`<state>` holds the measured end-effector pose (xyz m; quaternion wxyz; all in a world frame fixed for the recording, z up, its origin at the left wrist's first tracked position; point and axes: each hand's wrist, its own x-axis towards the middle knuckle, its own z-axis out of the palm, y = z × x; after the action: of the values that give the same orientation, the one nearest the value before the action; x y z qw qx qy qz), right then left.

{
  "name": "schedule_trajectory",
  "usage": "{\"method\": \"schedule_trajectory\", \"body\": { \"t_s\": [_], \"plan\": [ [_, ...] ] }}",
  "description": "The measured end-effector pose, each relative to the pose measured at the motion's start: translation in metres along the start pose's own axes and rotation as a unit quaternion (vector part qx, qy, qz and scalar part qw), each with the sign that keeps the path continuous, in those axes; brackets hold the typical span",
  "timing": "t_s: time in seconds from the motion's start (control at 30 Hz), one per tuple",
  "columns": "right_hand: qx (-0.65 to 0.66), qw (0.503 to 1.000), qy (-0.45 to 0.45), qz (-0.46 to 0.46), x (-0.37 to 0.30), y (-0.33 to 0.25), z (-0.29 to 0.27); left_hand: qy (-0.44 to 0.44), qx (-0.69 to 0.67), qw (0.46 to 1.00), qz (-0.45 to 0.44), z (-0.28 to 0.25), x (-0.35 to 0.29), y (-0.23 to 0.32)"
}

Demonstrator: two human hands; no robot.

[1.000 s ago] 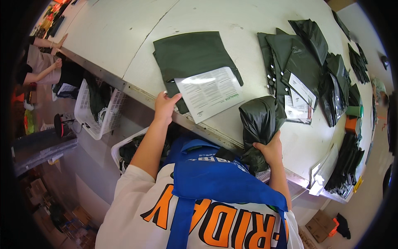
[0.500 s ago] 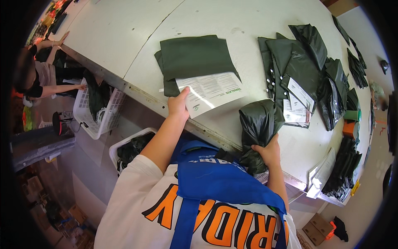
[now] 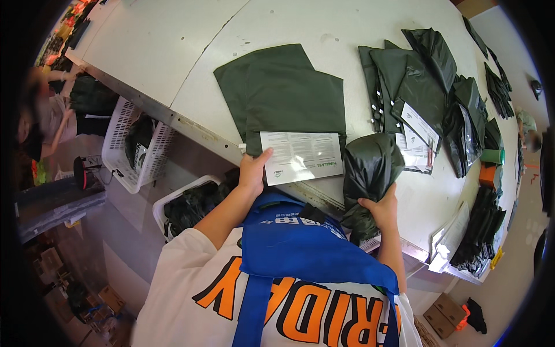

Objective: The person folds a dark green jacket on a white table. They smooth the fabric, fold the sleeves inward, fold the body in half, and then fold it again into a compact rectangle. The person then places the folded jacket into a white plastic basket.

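My left hand (image 3: 253, 173) pinches the near left edge of a folded dark green cloth piece (image 3: 298, 101) together with a white printed card (image 3: 303, 157) lying on its near end. Another dark green folded piece (image 3: 234, 72) lies beneath, fanned out to the left. My right hand (image 3: 381, 209) is closed round the lower part of a dark, shiny plastic bag (image 3: 373, 165). The bag stands bunched at the table's near edge, right of the card. Whatever is inside the bag is hidden.
Several dark packages with white cards (image 3: 413, 87) lie to the right on the white table (image 3: 191, 40). Left below its edge stand white baskets (image 3: 137, 185) holding dark goods. A co-worker (image 3: 43, 115) handles dark cloth at far left. An orange box (image 3: 489, 175) sits far right.
My left hand has drawn the top cloth piece and card toward me and to the right, straightening them and uncovering the lower piece. The bag in my right hand has shifted slightly right.
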<state>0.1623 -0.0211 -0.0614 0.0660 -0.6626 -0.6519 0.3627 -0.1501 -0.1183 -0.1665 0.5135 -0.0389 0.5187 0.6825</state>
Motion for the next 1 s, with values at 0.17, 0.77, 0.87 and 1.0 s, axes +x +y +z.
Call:
{"method": "schedule_trajectory", "body": {
  "t_s": [0.17, 0.77, 0.87, 1.0],
  "plan": [
    [-0.056, 0.995, 0.073, -0.032, 0.004, -0.026, -0.034, 0.051, 0.193, 0.979, -0.052, -0.013, -0.014, -0.008],
    [-0.219, 0.971, -0.033, -0.086, 0.048, -0.091, 0.037, -0.048, 0.825, 0.509, 0.240, 0.117, 0.160, 0.121],
    [-0.231, 0.969, -0.021, -0.088, 0.050, -0.084, 0.040, -0.186, 0.867, 0.462, 0.001, 0.153, 0.164, 0.149],
    [-0.237, 0.968, -0.024, -0.077, 0.051, -0.084, 0.040, -0.290, 0.665, 0.664, -0.182, 0.159, 0.171, 0.157]
  ]
}}
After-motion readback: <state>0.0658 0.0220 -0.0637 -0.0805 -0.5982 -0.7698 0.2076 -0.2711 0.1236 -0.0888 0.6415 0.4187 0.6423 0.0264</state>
